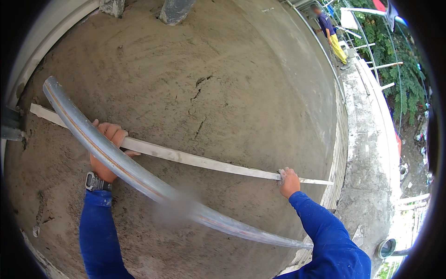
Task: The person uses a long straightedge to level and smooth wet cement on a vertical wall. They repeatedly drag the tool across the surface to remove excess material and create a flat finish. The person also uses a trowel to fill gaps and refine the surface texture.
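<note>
Both my hands hold a long, pale straightedge (200, 160) that lies across a rough, damp-looking cement surface (251, 93). Fingers of my left hand (113, 132) are wrapped round it toward its left end, with part of that hand hidden behind a grey pipe. My right hand (290, 181) grips the bar close to its right end. Slanting across the view in front of the bar is the grey pipe (139, 179), which has an orange-brown stripe. A few jagged cracks (197, 93) mark the cement beyond the bar.
Two grey posts (175, 11) rise from the cement at the far side. A pale beam (46, 37) borders the left. Along the right run a rail (320, 44) and a concrete ledge (364, 176). Another person (335, 44) in yellow trousers stands far right; a round container (386, 248) sits lower right.
</note>
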Demonstrator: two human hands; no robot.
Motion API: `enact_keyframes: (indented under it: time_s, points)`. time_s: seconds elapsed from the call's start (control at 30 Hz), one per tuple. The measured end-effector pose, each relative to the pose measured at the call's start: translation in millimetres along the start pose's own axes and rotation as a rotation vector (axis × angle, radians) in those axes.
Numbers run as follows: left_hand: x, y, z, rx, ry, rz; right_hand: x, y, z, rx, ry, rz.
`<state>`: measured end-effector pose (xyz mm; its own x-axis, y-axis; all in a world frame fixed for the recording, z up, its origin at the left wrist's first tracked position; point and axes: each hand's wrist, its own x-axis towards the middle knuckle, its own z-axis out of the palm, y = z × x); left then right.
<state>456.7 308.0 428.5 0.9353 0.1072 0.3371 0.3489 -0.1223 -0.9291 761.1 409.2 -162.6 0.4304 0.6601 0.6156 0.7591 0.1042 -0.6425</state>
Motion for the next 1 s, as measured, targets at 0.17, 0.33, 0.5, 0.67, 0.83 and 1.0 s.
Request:
enact_keyframes:
  time_s: [0.17,0.33,0.5,0.67,0.83,1.0]
  points:
    - [2.4,12.0,24.8,-0.023,0.038,0.048,-29.5,5.1,0.9,0.03,-0.084,0.017]
    - [-4.7,30.4,15.5,-0.035,-0.016,-0.061,-64.7,30.7,4.1,0.092,-0.061,0.072]
    - [-60.6,56.0,-16.0,-0.128,-0.266,-0.209,-77.0,52.0,-18.7,0.095,0.027,0.083]
    - [-133.8,92.1,-32.6,-0.287,-0.237,-0.359,-76.8,63.1,-56.5,0.101,0.084,0.133]
    - [-169.1,166.4,-48.6,-0.472,-0.191,-0.45,-83.3,62.3,-98.2,0.083,0.163,0.171]
    - [-211.9,273.8,-52.5,-0.723,-0.165,-0.547,-85.4,51.8,-151.1,0.098,0.191,0.154]
